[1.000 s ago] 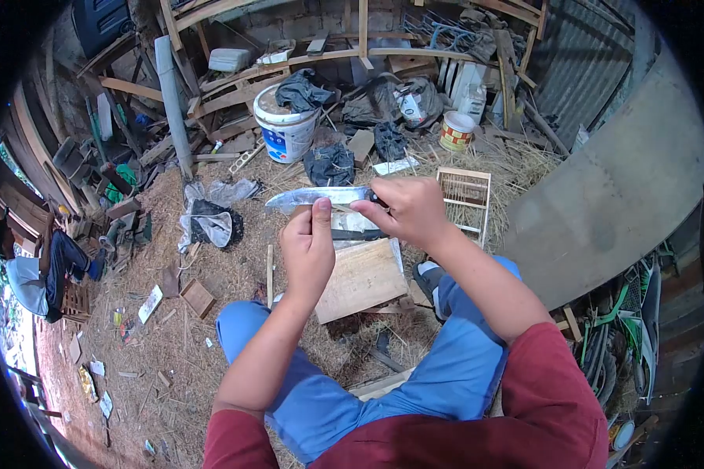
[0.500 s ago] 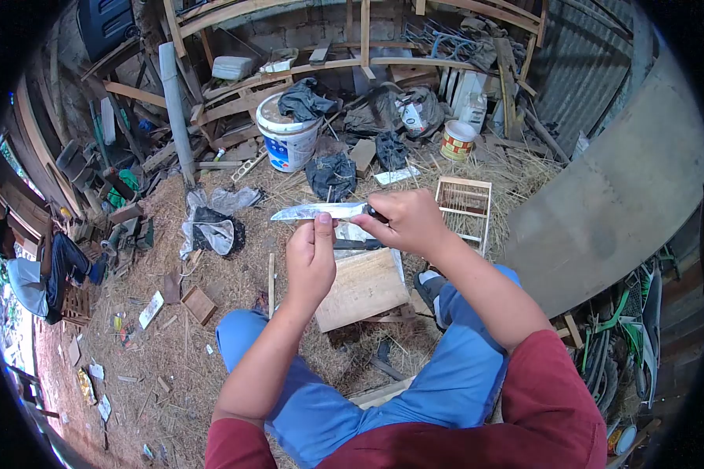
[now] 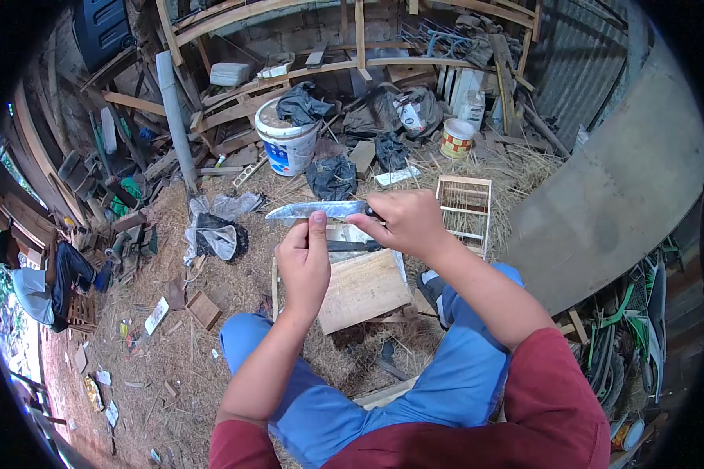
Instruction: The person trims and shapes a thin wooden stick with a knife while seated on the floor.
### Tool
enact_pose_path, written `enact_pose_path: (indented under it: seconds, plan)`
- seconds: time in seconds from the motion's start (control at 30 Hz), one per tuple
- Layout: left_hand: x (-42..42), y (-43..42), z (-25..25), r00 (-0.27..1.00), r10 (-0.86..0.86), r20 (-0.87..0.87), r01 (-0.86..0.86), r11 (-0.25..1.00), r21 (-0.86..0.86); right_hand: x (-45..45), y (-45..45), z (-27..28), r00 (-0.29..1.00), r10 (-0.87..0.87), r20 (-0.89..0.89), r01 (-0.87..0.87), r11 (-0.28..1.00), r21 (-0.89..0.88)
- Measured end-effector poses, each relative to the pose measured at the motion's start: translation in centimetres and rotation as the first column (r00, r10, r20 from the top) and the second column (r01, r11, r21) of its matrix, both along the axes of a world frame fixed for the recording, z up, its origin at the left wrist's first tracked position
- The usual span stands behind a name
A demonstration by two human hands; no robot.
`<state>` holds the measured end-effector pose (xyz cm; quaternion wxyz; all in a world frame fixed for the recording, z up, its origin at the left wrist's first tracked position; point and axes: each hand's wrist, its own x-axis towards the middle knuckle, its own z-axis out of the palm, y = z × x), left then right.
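Observation:
A knife point(image 3: 321, 209) is held up in front of me, its blade pointing left. My right hand point(image 3: 405, 223) is wrapped round its dark handle. My left hand point(image 3: 303, 262) is closed, with the thumb up against the lower edge of the blade; whether its fingers pinch the blade or something behind it is hidden. Below the hands a light wooden board point(image 3: 364, 293) lies between my knees. Behind the right hand, a dark-handled item point(image 3: 352, 245) rests at the board's far edge.
A white bucket point(image 3: 287, 141) and a small yellow-red tub point(image 3: 457, 139) stand ahead. A wooden rack point(image 3: 463, 211) lies right of the hands, near a large grey sheet point(image 3: 610, 187). A small wooden box point(image 3: 203, 309) is on the ground. A person point(image 3: 43, 273) sits far left.
The knife and both hands have shifted slightly left since half a second ago. The grasp on the handle looks the same.

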<state>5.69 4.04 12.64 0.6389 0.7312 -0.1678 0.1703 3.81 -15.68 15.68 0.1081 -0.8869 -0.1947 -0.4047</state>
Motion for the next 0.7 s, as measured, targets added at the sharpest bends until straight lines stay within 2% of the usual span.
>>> enact_pose_path:
  seconds: [0.23,0.3,0.33,0.4,0.43,0.5,0.67,0.7]
  plan:
    - [-0.2,-0.1,0.9,0.987,-0.093,-0.132,0.083,0.993,-0.085,0.0,0.0,-0.2,1.000,-0.024,-0.010,0.024,0.998,0.061]
    - [0.6,-0.1,0.1,0.971,-0.222,-0.086,0.206,0.964,-0.171,0.3,-0.1,-0.7,0.990,-0.018,-0.140,0.053,0.968,0.244]
    - [0.5,-0.1,0.4,0.972,-0.221,-0.083,0.205,0.964,-0.170,0.4,-0.3,-0.7,0.990,-0.017,-0.138,0.051,0.968,0.245]
    - [0.2,-0.1,1.1,0.856,-0.481,-0.191,0.380,0.835,-0.399,0.5,-0.8,-0.4,0.934,-0.015,-0.357,0.183,0.879,0.440]
    - [0.2,-0.1,1.2,0.855,-0.480,-0.193,0.379,0.835,-0.399,0.5,-1.1,-0.2,0.906,-0.041,-0.422,0.241,0.869,0.433]
    - [0.3,0.1,1.2,0.812,-0.536,-0.229,0.411,0.805,-0.428,0.8,-1.7,-0.4,0.906,-0.029,-0.422,0.236,0.862,0.448]
    - [0.4,0.2,1.0,0.827,-0.518,-0.217,0.394,0.810,-0.434,0.2,-1.5,0.0,0.912,0.001,-0.411,0.197,0.875,0.441]
    - [0.4,0.2,1.0,0.832,-0.509,-0.220,0.385,0.816,-0.431,-0.1,-1.2,0.4,0.892,0.017,-0.452,0.195,0.887,0.418]
